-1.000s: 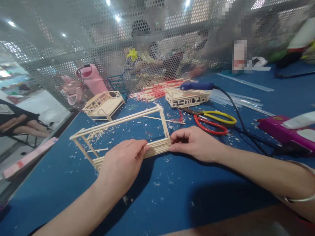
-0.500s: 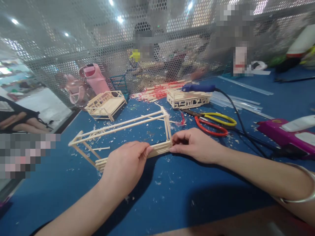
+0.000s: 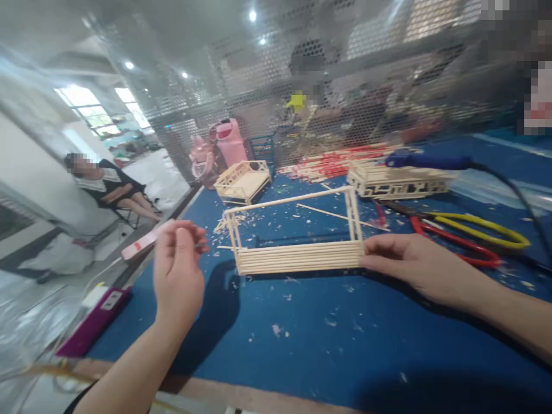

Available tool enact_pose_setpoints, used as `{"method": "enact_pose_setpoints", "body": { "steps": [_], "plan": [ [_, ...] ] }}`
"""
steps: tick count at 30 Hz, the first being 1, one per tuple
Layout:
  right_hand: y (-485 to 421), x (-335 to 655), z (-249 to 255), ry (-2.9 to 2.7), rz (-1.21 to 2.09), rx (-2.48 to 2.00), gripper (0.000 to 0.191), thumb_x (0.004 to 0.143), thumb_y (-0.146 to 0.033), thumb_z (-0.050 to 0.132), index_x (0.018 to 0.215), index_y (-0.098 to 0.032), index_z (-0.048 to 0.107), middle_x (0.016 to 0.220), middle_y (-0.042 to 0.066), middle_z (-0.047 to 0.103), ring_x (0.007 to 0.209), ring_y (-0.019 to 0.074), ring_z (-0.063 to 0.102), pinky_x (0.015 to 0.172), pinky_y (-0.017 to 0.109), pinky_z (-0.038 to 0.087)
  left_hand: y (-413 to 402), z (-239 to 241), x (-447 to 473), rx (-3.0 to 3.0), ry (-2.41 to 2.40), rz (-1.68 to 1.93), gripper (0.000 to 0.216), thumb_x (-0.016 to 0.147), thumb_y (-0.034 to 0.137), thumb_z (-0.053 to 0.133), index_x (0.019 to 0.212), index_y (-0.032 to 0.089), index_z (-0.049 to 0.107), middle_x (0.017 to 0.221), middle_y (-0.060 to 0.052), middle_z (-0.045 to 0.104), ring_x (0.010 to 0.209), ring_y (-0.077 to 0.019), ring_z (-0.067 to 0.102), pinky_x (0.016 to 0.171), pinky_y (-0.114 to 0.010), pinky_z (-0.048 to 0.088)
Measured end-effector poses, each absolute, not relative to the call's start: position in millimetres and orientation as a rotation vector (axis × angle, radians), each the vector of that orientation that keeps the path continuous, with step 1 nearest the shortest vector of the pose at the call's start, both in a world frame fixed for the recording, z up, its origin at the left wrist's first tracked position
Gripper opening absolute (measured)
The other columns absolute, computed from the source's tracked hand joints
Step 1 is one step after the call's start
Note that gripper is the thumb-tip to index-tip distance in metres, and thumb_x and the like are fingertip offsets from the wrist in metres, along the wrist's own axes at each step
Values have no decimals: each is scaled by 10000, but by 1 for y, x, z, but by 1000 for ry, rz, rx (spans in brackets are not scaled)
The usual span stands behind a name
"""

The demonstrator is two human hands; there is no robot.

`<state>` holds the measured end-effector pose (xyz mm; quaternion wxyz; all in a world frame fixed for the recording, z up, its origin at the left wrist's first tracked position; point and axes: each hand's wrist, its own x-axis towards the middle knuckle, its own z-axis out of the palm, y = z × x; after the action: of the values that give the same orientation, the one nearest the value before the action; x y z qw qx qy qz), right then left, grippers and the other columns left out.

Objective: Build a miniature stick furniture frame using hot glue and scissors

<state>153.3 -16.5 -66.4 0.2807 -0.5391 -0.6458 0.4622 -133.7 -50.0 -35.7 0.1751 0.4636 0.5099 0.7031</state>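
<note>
My right hand (image 3: pixel 409 264) pinches, thumb against fingers, the lower right corner of a pale wooden-stick openwork frame (image 3: pixel 302 257). The frame lies between my two hands over the blue, fleck-strewn surface (image 3: pixel 293 345), its packed lower sticks facing me and its thin uprights rising to a single long top bar; I cannot tell whether its lower edge touches the surface. My left hand (image 3: pixel 179 270) is raised to the left of the frame, clear of it, its grip spread, with the fingers loosely bent. Behind the frame, a thin pale stick (image 3: pixel 328 214) lies slantwise among the flecks. Farther back, from left to right, are a pale wooden miniature daybed with railings (image 3: pixel 244 184), a loose heap of red-and-cream sticks (image 3: pixel 328 163) and a pale wooden latticed block (image 3: pixel 399 183), with a blue-handled corded tool (image 3: pixel 431 161) lying over its top. Near my right hand rests a cutting tool with one red and one yellow loop handle (image 3: pixel 416 221). A purple casing with a pale panel (image 3: pixel 97 322) sits at the left edge.
</note>
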Motion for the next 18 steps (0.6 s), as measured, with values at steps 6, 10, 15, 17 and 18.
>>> {"method": "enact_pose_setpoints", "body": {
  "steps": [6,10,15,17,18],
  "plan": [
    [-18,154,-72,-1714,1215,-1526,267,570,-485,745,664,-257,644,739,25,701,655,209,601,661,305,477,-47,-57,-147,1103,1384,1341,255,675,320,663,865,150,644,758,-12,629,619,-101,543,514,-201,416],
    [-15,156,-75,-1650,1264,-1576,286,525,-472,768,678,-261,650,753,34,711,688,239,629,638,306,495,-53,-55,-143,1197,1459,1298,225,648,312,711,799,146,694,787,-31,674,647,-110,562,563,-215,445],
    [-15,153,-73,-1630,1278,-1604,325,502,-486,768,685,-249,641,743,23,697,731,248,639,648,302,499,-52,-55,-144,1259,1522,1234,258,641,367,723,805,168,737,742,-16,690,610,-120,543,600,-249,470],
    [-16,152,-71,-1643,1246,-1618,342,506,-501,759,697,-241,645,749,30,698,747,259,642,662,311,498,-51,-56,-145,1303,1557,1218,239,650,372,714,780,175,745,682,2,669,574,-115,514,588,-248,459],
    [-17,152,-70,-1653,1231,-1620,351,504,-510,755,697,-237,649,751,33,700,750,264,643,671,316,498,-51,-56,-145,1322,1569,1214,231,657,373,707,773,178,747,666,6,663,571,-117,510,587,-249,455]
  ]
}}
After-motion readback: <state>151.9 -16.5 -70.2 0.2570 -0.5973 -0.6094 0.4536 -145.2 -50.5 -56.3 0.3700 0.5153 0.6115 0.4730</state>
